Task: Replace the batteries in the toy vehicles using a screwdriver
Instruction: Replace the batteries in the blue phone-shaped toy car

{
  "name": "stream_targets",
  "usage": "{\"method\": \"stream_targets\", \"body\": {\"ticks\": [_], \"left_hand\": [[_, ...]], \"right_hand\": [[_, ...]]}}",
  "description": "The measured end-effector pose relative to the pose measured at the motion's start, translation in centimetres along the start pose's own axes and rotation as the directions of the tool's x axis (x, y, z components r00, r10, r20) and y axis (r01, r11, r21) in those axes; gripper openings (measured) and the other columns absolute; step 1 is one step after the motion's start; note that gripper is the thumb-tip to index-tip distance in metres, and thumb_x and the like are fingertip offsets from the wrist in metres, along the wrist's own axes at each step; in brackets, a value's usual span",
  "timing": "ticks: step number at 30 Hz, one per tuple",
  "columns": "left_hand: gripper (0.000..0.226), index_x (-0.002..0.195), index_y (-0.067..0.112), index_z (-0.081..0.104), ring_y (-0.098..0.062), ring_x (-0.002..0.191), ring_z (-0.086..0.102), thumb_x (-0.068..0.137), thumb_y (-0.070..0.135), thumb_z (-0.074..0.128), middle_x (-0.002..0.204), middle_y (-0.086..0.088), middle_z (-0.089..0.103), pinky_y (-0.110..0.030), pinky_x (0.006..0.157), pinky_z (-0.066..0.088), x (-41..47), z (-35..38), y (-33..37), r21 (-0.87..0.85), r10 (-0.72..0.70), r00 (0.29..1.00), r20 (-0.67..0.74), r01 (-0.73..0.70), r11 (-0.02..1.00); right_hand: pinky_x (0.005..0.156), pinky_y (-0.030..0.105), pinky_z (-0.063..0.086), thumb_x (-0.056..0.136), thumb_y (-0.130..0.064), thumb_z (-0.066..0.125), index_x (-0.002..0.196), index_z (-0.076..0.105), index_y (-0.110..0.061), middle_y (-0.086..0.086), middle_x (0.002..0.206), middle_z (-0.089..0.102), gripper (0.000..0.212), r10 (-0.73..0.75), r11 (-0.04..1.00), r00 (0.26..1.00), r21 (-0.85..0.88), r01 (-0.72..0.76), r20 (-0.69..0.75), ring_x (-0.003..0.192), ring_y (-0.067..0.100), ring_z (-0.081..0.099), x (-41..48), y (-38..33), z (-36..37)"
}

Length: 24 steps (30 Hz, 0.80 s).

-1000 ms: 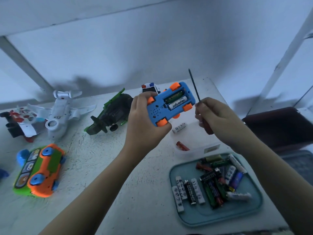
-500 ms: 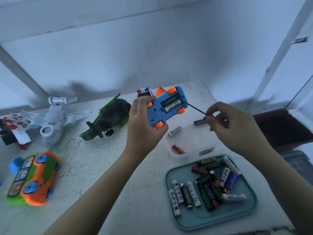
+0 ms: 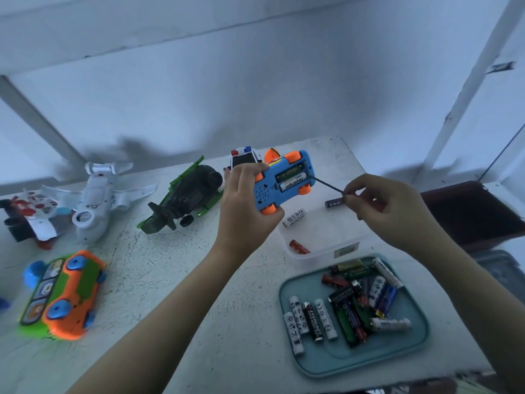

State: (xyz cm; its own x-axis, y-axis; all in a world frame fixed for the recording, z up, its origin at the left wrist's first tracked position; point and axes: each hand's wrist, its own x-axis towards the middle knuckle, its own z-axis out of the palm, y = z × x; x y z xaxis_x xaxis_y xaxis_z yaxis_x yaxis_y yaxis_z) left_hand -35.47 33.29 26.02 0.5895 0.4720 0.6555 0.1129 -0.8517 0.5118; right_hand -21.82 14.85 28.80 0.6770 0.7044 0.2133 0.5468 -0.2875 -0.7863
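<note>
Blue plastic toy car with orange wheels point(image 3: 279, 183) is held above the white speckled table point(image 3: 170, 265), underside towards the camera and battery compartment uncovered. The left hand point(image 3: 244, 206) grips the car body, fingers curled round its far edge. The right hand point(image 3: 389, 211) pinches the thin dark screwdriver point(image 3: 326, 185) at its shaft. One second ago the shaft pointed upward, clear of the car; its tip now sits at the compartment's right end, by the two installed cylindrical batteries point(image 3: 292, 182). Judgement: cover removal is complete, and levering out the old cells is in hand.
</note>
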Motion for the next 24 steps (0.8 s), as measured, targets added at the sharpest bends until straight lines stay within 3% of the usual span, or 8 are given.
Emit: {"method": "stream_targets", "body": {"ticks": [2, 3, 8, 11, 14, 17, 21, 24], "left_hand": [[0.057, 0.113, 0.009, 0.052, -0.003, 0.092, 0.036, 0.059, 0.006, 0.074, 0.105, 0.010, 0.040, -0.059, 0.088, 0.049, -0.1, 0.1, -0.1, -0.007, 0.035, 0.999, 0.009, -0.035, 0.999], [0.058, 0.113, 0.010, 0.051, -0.002, 0.092, 0.035, 0.059, 0.006, 0.073, 0.105, 0.010, 0.040, -0.065, 0.086, 0.047, -0.2, 0.2, -0.2, -0.006, 0.052, 0.999, 0.009, -0.052, 0.999], [0.057, 0.113, 0.012, 0.050, 0.000, 0.095, 0.032, 0.060, 0.010, 0.069, 0.106, 0.022, 0.031, -0.069, 0.083, 0.046, -0.5, 0.8, -0.3, -0.013, 0.107, 0.994, 0.008, -0.107, 0.994], [0.058, 0.112, 0.011, 0.050, 0.001, 0.095, 0.030, 0.059, 0.008, 0.073, 0.105, 0.018, 0.033, -0.070, 0.083, 0.046, -0.5, 0.9, -0.1, -0.005, 0.103, 0.995, -0.011, -0.103, 0.995], [0.058, 0.111, 0.012, 0.049, -0.003, 0.095, 0.031, 0.058, 0.009, 0.074, 0.104, 0.007, 0.041, -0.065, 0.084, 0.046, -0.3, 1.1, 0.0, 0.027, 0.090, 0.996, -0.021, -0.090, 0.996], [0.056, 0.110, 0.015, 0.048, -0.017, 0.094, 0.041, 0.059, 0.016, 0.070, 0.101, -0.004, 0.049, -0.050, 0.084, 0.047, -0.1, 1.3, 0.0, 0.066, 0.058, 0.998, -0.027, -0.056, 0.996], [0.057, 0.109, 0.014, 0.049, -0.014, 0.091, 0.041, 0.057, 0.018, 0.072, 0.099, -0.006, 0.051, -0.036, 0.088, 0.038, 0.0, 1.5, -0.2, 0.133, 0.045, 0.998, -0.054, -0.038, 0.990], [0.058, 0.110, 0.014, 0.049, -0.015, 0.091, 0.044, 0.057, 0.019, 0.073, 0.100, -0.005, 0.051, -0.033, 0.090, 0.034, 0.1, 1.7, -0.3, 0.149, 0.022, 0.998, -0.062, -0.013, 0.989]], "right_hand": [[0.048, 0.016, 0.033, 0.087, -0.021, 0.068, 0.077, 0.065, -0.029, -0.002, 0.063, 0.062, 0.013, 0.016, 0.999, 0.999, 0.038, -0.018, 0.032, 0.045, 0.009, 0.040, -0.3, 0.4, -0.5], [0.048, 0.014, 0.034, 0.086, -0.020, 0.068, 0.078, 0.067, -0.028, -0.003, 0.064, 0.063, 0.011, 0.019, 0.999, 0.998, 0.045, -0.022, 0.056, 0.045, 0.008, 0.041, -0.5, 0.4, -0.7], [0.053, 0.020, 0.037, 0.087, -0.023, 0.067, 0.080, 0.066, -0.028, -0.002, 0.062, 0.063, 0.008, 0.011, 1.000, 0.997, -0.021, -0.010, 0.071, 0.046, 0.005, 0.044, -0.8, 0.3, -0.6], [0.051, 0.017, 0.036, 0.086, -0.023, 0.067, 0.080, 0.067, -0.027, -0.003, 0.061, 0.063, 0.008, -0.015, 1.000, 0.999, -0.015, 0.015, 0.045, 0.046, 0.005, 0.045, -0.9, 0.0, -0.3], [0.052, 0.013, 0.037, 0.086, -0.020, 0.067, 0.078, 0.064, -0.028, -0.001, 0.058, 0.061, 0.012, -0.058, 0.998, 0.996, -0.018, 0.060, 0.063, 0.046, 0.004, 0.046, -1.0, -0.5, 0.4], [0.053, 0.010, 0.038, 0.087, -0.019, 0.067, 0.081, 0.064, -0.026, -0.003, 0.058, 0.060, 0.010, -0.081, 0.996, 0.993, -0.037, 0.085, 0.081, 0.048, 0.001, 0.048, -0.9, -0.7, 0.8], [0.051, 0.010, 0.036, 0.088, -0.020, 0.065, 0.083, 0.065, -0.023, -0.003, 0.058, 0.059, 0.006, -0.098, 0.993, 0.991, -0.055, 0.103, 0.093, 0.049, 0.001, 0.048, -0.6, -0.7, 1.1], [0.051, 0.011, 0.036, 0.089, -0.020, 0.064, 0.083, 0.064, -0.023, 0.002, 0.059, 0.058, 0.007, -0.110, 0.992, 0.990, -0.046, 0.115, 0.088, 0.048, 0.003, 0.045, -0.7, -0.8, 1.6]]}}
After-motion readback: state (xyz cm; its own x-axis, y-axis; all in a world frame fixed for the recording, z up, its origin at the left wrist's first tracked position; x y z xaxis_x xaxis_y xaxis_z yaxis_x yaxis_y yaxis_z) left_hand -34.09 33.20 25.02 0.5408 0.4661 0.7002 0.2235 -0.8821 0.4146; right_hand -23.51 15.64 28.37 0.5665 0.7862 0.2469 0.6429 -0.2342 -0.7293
